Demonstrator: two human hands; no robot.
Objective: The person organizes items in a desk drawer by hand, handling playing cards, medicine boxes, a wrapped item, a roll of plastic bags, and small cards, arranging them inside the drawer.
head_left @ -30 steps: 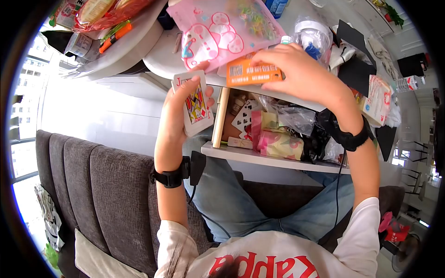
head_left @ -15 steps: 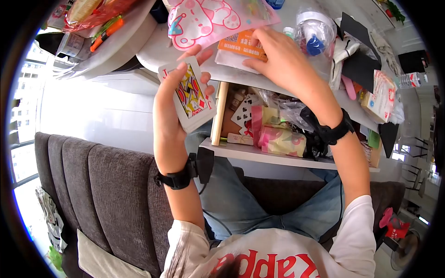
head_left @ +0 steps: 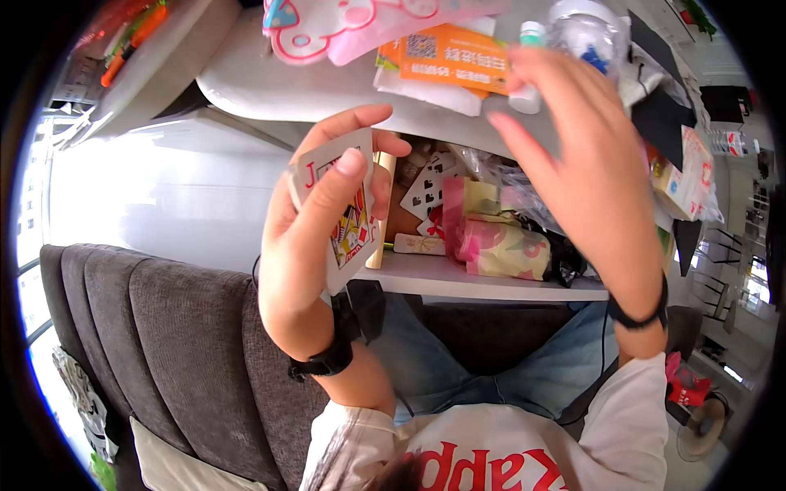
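Since half a second ago, the right hand (head_left: 585, 155) has moved rightward off the orange slip (head_left: 458, 61) it lay over, and more of that slip now shows; the playing cards (head_left: 352, 237) have turned too, their top face narrower to the camera. From the head camera, the left hand (head_left: 299, 237) grips the playing cards as a stack, its thumb pressed on the top one, a jack of diamonds, with the fingers wrapped behind and their tips past the far edge; the stack stands tilted, just left of the open drawer (head_left: 491, 281). The right hand hangs blurred, thumb and fingers spread with a gap between them, just beside the slip's right end; whether a fingertip touches the slip or the small bottle (head_left: 526, 100) there, I cannot tell.

The slip lies on the table (head_left: 270, 90), QR code showing, over a white sheet (head_left: 434, 96) and just below a pink bag (head_left: 352, 24); a clear jar (head_left: 585, 33) stands near the bottle. Inside the drawer lie a black-pipped card (head_left: 427, 184) and a flowered packet (head_left: 503, 245).
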